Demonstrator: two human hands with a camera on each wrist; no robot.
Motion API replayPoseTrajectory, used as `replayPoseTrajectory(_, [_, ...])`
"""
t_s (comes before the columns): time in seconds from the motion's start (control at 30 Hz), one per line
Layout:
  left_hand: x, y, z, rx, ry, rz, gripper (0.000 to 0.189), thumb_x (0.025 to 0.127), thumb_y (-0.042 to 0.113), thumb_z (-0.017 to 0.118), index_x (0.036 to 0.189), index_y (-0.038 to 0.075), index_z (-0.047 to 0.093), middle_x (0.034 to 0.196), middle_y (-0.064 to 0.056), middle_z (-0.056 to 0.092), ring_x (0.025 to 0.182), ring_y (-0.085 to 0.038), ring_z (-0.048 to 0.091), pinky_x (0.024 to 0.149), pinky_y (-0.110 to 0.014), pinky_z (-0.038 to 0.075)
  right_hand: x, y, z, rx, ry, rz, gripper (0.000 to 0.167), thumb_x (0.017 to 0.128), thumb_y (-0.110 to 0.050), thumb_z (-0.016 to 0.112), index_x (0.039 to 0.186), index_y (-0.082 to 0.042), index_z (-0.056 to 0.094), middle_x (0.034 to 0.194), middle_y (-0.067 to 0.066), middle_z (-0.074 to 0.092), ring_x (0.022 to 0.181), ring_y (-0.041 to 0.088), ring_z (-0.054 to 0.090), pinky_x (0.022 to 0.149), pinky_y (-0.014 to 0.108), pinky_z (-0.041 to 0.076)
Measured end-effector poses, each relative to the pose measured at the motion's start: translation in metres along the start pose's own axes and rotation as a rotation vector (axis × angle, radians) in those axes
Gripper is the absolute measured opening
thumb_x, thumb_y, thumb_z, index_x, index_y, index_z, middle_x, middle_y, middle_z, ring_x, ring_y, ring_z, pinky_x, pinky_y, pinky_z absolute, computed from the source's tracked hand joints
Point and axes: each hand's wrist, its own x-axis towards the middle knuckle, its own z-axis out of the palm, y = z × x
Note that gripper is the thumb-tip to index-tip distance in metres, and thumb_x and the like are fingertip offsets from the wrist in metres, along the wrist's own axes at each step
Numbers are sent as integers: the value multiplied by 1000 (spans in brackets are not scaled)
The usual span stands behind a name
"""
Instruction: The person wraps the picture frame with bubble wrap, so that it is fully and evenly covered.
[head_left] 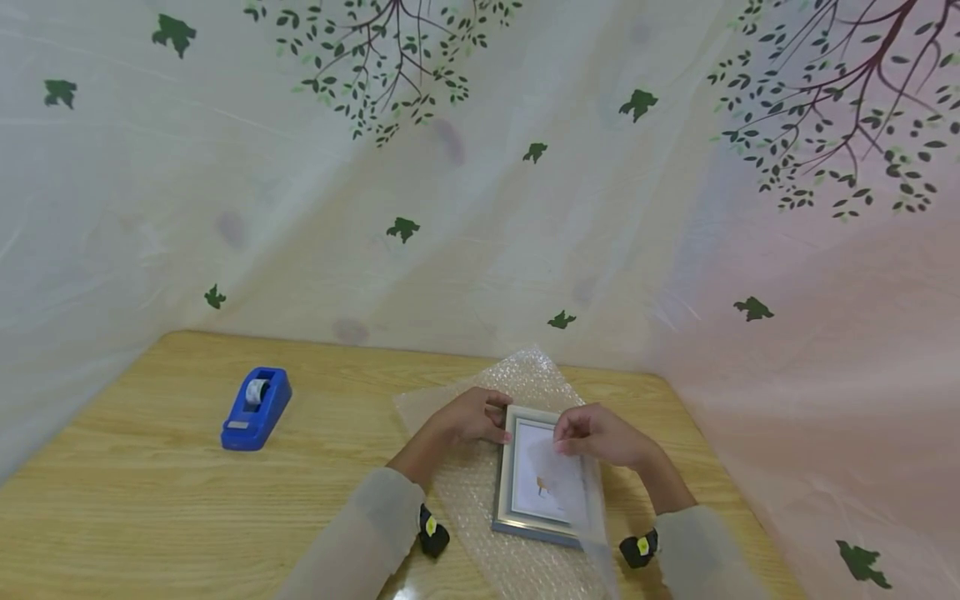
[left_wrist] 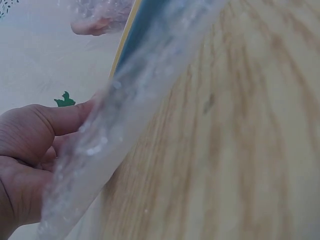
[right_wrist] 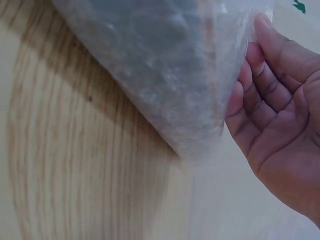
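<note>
A picture frame [head_left: 531, 467] with a silvery border lies on a sheet of bubble wrap [head_left: 463, 492]. My left hand [head_left: 471, 418] grips the frame's upper left edge with thumb and fingers; in the left wrist view, blurred bubble wrap [left_wrist: 107, 130] covers part of that hand. Over the frame's right side, my right hand [head_left: 603, 437] pinches the edge of the folded-over wrap. The right wrist view has this bubble wrap [right_wrist: 165, 85] slanting up to the thumb and fingertips. The frame's right border shows only hazily through the wrap.
A blue tape dispenser [head_left: 257, 410] with a roll of tape stands on the left part of the wooden table [head_left: 150, 500]. Behind and to the right hangs a pale curtain [head_left: 480, 275] printed with leaves and branches.
</note>
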Motion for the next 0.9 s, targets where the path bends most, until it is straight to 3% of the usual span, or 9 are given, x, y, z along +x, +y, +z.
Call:
replayPoseTrajectory(0.33, [-3, 1, 1, 16, 11, 2, 63, 81, -1, 84, 139, 1, 59, 119, -15, 72, 112, -26, 68, 101, -45, 51, 7, -6, 3, -30, -38, 25, 9, 94, 1, 69, 91, -7, 68, 82, 4, 64, 75, 15, 57, 68, 25, 50])
replayPoseTrajectory(0.57, [-5, 1, 2, 50, 17, 18, 64, 81, 1, 85, 140, 1, 58, 121, -16, 71, 113, -27, 68, 101, -44, 51, 9, -7, 8, -49, -59, 45, 6, 93, -4, 73, 92, -1, 67, 83, 5, 66, 74, 13, 58, 68, 25, 50])
replayPoseTrajectory(0.9, [-5, 2, 4, 78, 28, 15, 64, 81, 4, 86, 139, 3, 59, 117, -13, 73, 110, -24, 68, 101, -45, 51, 4, -5, 2, -21, -59, 38, 10, 94, 3, 68, 94, -7, 68, 85, 5, 64, 79, 16, 57, 71, 26, 50])
